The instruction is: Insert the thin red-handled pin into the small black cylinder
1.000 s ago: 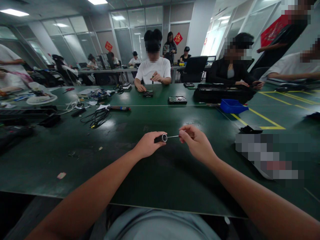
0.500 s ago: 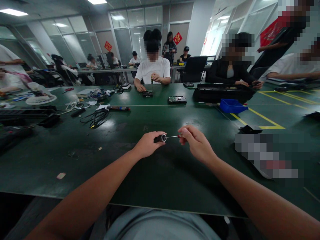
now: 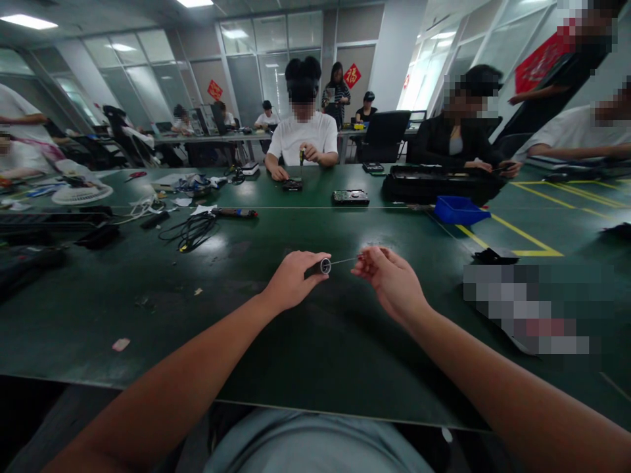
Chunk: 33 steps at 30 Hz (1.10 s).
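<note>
Fingers and thumb of my left hand (image 3: 294, 279) are wrapped round a short black cylinder (image 3: 324, 266), whose round, silvery-rimmed open end faces me and to the right. My right hand (image 3: 389, 276) pinches a thin screwdriver (image 3: 348, 261) by its reddish handle, mostly covered by the fingertips. The slim metal shaft points left, and its tip reaches the rim of the cylinder; whether it goes inside I cannot tell. Both hands are held above the green table (image 3: 296, 355).
A bare hard drive (image 3: 350, 196) lies ahead, with a co-worker (image 3: 303, 141) behind it holding a screwdriver. Black cables (image 3: 190, 231) and a dark pen-shaped tool (image 3: 236, 213) are to the left. A blue bin (image 3: 461, 209) and a partly blurred bag (image 3: 513, 315) are to the right.
My left hand has turned and risen slightly with the cylinder. The right fingers have shifted on the screwdriver handle, and its shaft now slants up to the right.
</note>
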Tool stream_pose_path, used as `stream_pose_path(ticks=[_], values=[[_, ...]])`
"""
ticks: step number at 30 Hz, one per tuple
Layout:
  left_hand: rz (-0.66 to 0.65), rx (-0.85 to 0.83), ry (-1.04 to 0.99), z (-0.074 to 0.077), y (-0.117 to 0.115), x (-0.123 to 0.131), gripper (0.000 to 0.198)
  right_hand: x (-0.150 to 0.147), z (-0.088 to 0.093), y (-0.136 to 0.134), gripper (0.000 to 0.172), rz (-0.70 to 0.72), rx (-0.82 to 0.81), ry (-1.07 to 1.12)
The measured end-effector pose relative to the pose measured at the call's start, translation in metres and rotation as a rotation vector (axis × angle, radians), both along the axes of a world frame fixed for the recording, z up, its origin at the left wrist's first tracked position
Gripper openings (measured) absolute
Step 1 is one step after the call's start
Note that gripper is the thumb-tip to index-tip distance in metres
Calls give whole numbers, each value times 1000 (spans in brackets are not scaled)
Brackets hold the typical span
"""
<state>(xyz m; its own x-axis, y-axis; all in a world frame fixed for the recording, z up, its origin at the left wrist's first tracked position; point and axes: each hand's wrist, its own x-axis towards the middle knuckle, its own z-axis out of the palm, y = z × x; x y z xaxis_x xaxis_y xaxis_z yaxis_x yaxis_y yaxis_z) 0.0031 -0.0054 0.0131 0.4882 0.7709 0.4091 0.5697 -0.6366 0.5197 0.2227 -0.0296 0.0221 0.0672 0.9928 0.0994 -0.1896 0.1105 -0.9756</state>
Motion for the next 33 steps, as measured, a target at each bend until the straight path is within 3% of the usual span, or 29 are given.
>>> stream_pose_path(ticks=[4, 9, 18, 33], values=[[-1, 71, 94, 2, 2, 1, 37, 4, -1, 8, 23, 41, -192, 125], [30, 11, 139, -1, 4, 3, 37, 4, -3, 5, 25, -50, -2, -40], [9, 2, 156, 1, 1, 1, 39, 5, -5, -1, 26, -102, 191, -332], [19, -6, 252, -5, 4, 2, 41, 3, 9, -13, 20, -129, 317, -758]])
